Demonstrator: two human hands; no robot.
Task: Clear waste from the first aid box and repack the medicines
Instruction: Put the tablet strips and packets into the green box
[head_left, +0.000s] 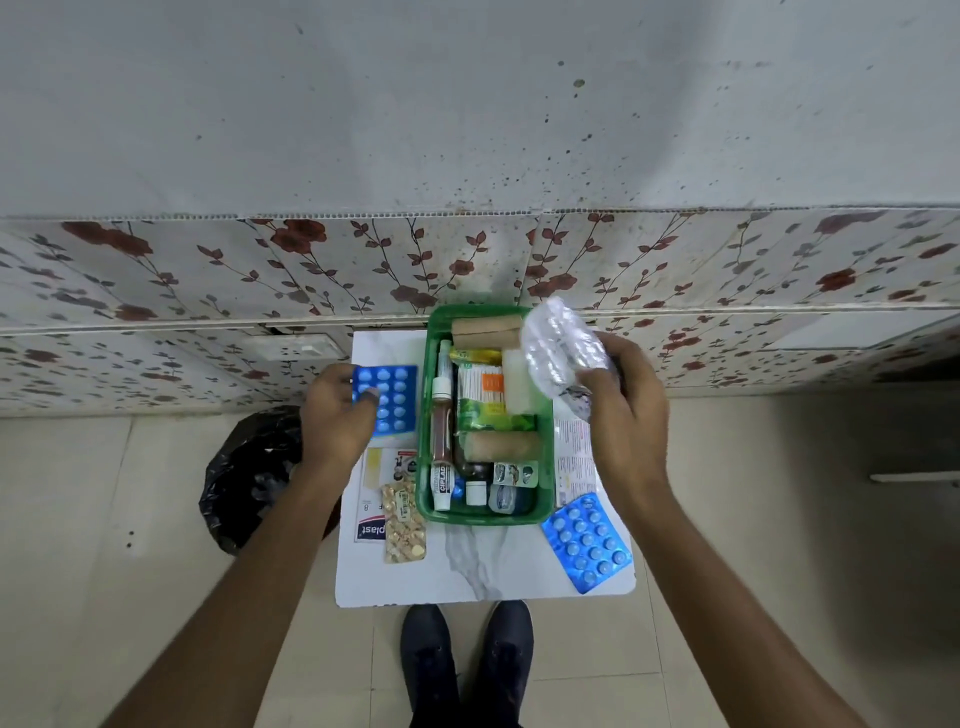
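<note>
Head view: your left hand (337, 415) grips a blue blister strip (387, 397) above the small white table (467, 577), just left of the green first aid box (428, 415). Your right hand (623, 410) clasps crumpled clear plastic waste (561, 345) over the box's far right corner. The box sits mid-table, packed with medicines. A second blue strip (587, 540) and a gold strip (405, 522) lie beside it; a black bin bag (249, 467) stands left

Floral wall panel (208, 270) at back, wall socket (298, 347) lower left, black shoes (467, 660) on tiled floor (753, 519).
</note>
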